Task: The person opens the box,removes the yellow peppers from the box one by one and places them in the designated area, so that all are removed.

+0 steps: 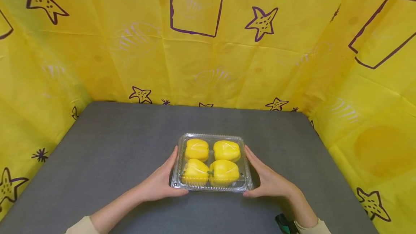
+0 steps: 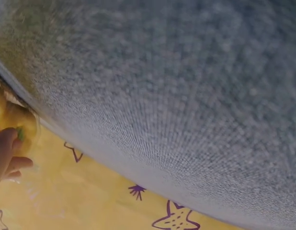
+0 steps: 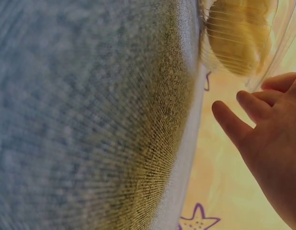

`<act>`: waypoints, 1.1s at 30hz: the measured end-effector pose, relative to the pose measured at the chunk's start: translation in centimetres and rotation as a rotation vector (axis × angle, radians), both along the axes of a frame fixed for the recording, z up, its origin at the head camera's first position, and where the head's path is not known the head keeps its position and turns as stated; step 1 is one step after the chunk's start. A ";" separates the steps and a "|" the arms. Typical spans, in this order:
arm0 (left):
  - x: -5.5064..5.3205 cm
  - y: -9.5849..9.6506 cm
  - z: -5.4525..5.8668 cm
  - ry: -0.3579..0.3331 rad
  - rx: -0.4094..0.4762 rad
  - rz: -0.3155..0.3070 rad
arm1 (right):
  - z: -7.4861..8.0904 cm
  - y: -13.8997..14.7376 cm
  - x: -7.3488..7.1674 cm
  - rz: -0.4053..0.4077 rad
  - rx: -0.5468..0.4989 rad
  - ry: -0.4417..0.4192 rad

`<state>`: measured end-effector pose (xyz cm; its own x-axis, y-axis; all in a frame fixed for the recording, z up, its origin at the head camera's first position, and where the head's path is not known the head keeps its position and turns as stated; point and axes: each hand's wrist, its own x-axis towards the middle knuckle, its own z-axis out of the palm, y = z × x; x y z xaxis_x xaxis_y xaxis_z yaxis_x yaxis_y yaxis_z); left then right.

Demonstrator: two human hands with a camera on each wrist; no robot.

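A clear plastic clamshell container (image 1: 212, 187) with its lid down sits between my two hands in the head view. Inside it lie several yellow bell peppers (image 1: 226, 151), seen through the lid. My left hand (image 1: 160, 183) holds the container's left side, thumb at the front left corner and fingers along the edge. On the opposite side my right hand (image 1: 271, 180) holds it, thumb at the front right corner. Part of the container and a pepper (image 3: 239, 38) show beside the right hand's extended fingers in the right wrist view. The left wrist view catches only a bit of the left hand (image 2: 6, 155).
A grey cloth-covered table (image 1: 130, 129) lies under the container. Yellow fabric (image 1: 208, 57) printed with starfish and fish surrounds it at the back and both sides. A dark green and black band (image 1: 286, 224) is near the right wrist, beside a light sleeve.
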<state>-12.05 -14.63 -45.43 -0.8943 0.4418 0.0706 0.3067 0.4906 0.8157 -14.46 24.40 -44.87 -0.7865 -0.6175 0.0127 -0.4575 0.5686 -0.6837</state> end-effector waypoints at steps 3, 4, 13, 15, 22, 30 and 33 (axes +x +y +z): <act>0.1 0.3 -0.1 -0.009 0.017 0.018 | 0.0 -0.1 0.1 0.007 -0.003 0.016; 0.1 0.4 -0.1 -0.009 0.020 0.023 | 0.1 -0.1 0.2 0.009 -0.002 0.023; 0.3 1.1 -0.4 -0.028 -0.010 0.062 | -0.1 -0.5 0.5 -0.012 0.012 0.032; 0.3 1.3 -0.4 -0.031 -0.010 0.071 | -0.2 -0.6 0.5 -0.013 0.012 0.039; 0.4 1.7 -0.2 -0.038 -0.015 0.086 | -0.1 -0.6 0.6 -0.033 0.043 0.092; 0.6 1.8 0.0 -0.045 -0.040 0.101 | 0.2 -0.6 0.7 -0.053 0.060 0.102; 0.6 1.9 0.0 -0.050 -0.051 0.105 | 0.3 -0.6 0.7 -0.057 0.057 0.100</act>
<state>-11.43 -12.74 -45.40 -0.9378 0.3471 0.0051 0.2112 0.5590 0.8018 -13.79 23.78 -44.59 -0.8167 -0.5740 0.0589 -0.4878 0.6323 -0.6019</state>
